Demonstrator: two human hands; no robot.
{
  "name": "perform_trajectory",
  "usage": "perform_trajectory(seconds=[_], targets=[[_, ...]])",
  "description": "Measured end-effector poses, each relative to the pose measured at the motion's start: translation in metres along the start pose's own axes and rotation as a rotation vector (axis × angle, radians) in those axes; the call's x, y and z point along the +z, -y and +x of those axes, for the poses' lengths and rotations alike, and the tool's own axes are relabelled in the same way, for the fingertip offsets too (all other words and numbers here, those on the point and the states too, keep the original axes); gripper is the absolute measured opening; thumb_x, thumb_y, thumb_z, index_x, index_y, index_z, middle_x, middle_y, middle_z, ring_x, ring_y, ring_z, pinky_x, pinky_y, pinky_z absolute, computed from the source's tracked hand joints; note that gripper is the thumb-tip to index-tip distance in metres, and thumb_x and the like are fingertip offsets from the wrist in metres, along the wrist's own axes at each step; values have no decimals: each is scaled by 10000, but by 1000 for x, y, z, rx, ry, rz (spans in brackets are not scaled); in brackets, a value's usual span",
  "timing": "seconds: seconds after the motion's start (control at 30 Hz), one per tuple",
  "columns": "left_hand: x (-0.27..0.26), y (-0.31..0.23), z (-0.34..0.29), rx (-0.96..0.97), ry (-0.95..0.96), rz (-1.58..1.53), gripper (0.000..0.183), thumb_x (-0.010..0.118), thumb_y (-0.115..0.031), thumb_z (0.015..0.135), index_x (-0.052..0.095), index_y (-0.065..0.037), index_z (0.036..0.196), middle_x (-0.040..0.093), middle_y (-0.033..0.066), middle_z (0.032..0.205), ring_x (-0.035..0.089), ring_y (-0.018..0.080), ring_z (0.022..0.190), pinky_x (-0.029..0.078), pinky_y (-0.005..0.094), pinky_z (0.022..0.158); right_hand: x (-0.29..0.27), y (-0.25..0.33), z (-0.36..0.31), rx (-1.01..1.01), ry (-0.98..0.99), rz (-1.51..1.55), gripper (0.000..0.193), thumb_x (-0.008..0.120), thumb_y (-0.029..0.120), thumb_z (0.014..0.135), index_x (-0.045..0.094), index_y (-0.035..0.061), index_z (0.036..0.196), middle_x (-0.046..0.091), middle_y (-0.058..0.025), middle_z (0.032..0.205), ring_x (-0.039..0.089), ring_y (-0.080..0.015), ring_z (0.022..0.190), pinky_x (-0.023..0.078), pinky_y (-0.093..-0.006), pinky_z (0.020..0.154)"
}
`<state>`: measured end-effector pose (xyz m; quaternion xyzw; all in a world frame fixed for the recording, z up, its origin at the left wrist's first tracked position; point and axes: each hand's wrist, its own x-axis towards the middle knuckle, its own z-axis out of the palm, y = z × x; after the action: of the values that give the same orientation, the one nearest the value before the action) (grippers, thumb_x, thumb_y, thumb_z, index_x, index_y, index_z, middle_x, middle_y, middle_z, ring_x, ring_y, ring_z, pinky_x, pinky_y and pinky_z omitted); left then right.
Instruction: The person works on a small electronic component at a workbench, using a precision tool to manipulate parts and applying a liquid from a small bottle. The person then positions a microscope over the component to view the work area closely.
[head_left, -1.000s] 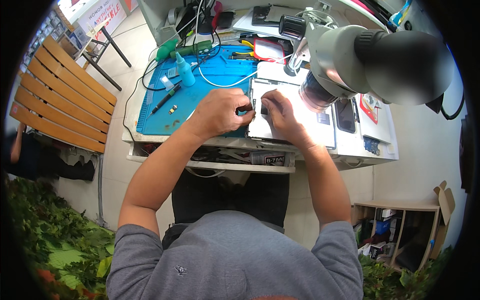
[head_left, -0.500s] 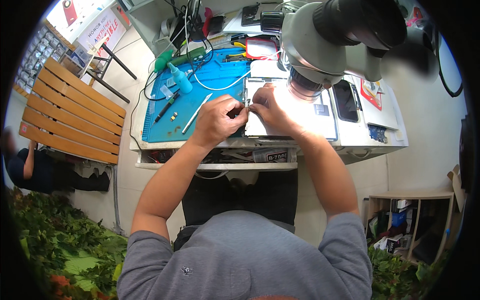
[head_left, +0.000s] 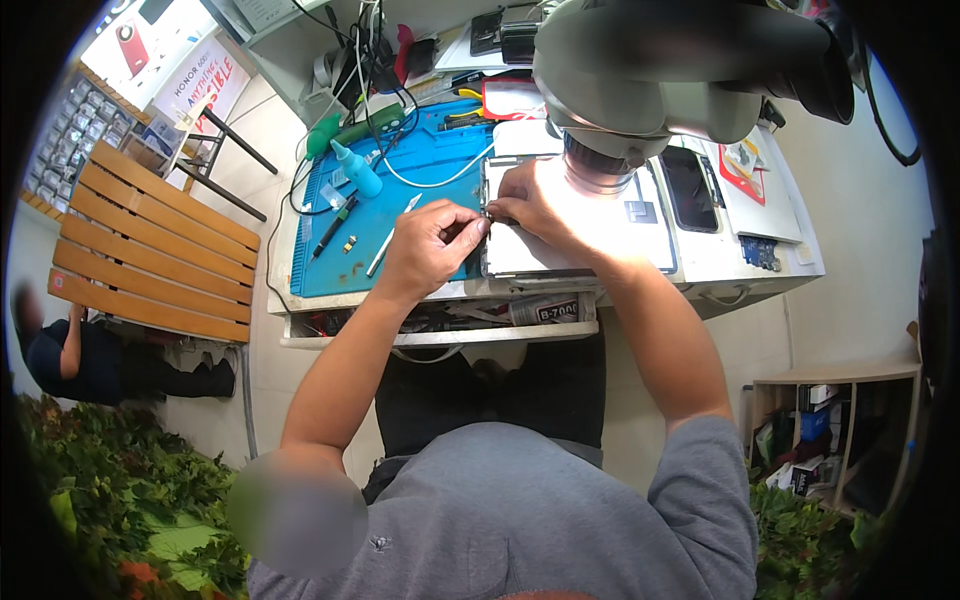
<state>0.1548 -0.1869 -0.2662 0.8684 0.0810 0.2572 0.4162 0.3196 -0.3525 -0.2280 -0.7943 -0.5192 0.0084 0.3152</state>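
Observation:
A flat, brightly lit white panel with thin dark edges [head_left: 545, 258] lies under the microscope [head_left: 600, 95], like the inside of a tablet screen. At its left edge my two hands meet. My left hand [head_left: 428, 248] is closed, thumb and forefinger pinched against that edge. My right hand [head_left: 540, 208] rests over the panel, its fingertips pinched at the same spot. Whatever sits between the fingertips is too small to make out. Left of my left hand, a slim pale tool [head_left: 381, 250] lies on the blue mat [head_left: 325, 278], partly hidden by that hand.
On the mat are a light-blue bottle [head_left: 358, 172], a dark pen-like tool [head_left: 333, 228] and a small gold part [head_left: 349, 244]. A dark phone [head_left: 690, 188] lies right of the panel. Below, an open drawer [head_left: 460, 337] juts out. A person [head_left: 70, 345] is by the slatted bench [head_left: 160, 243].
The whole view has shifted slightly. Both hands stay pinched at the panel's left edge, with the left thumb now more extended toward it.

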Motion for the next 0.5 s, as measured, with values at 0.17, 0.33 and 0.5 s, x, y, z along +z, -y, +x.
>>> perform_trajectory(seconds=[0.17, 0.33, 0.5], targets=[[-1, 6, -3, 37, 11, -39, 130, 846, -98, 984, 835, 15, 1047, 769, 81, 891, 647, 92, 694, 518, 275, 641, 14, -11, 4, -25, -57, -70, 318, 862, 375, 888, 825, 102, 1046, 771, -137, 850, 738, -315, 809, 560, -456, 735], [-3, -1, -4, 107, 10, 38, 101, 862, -65, 956, 835, 5, 1025, 802, 86, 935, 709, 114, 737, 567, 271, 682, 5, -3, 7, -5, -48, 59, 345, 870, 389, 885, 829, 83, 1039, 779, -137, 828, 758, -299, 816, 564, -439, 770], [0, 1, -6, 296, -57, 141, 104, 877, -19, 900, 813, -22, 982, 802, 87, 936, 743, 157, 730, 596, 289, 662, -7, 7, 11, 31, 58, 14, 348, 855, 422, 899, 842, 96, 1022, 796, -118, 840, 769, -284, 801, 566, -428, 755]])
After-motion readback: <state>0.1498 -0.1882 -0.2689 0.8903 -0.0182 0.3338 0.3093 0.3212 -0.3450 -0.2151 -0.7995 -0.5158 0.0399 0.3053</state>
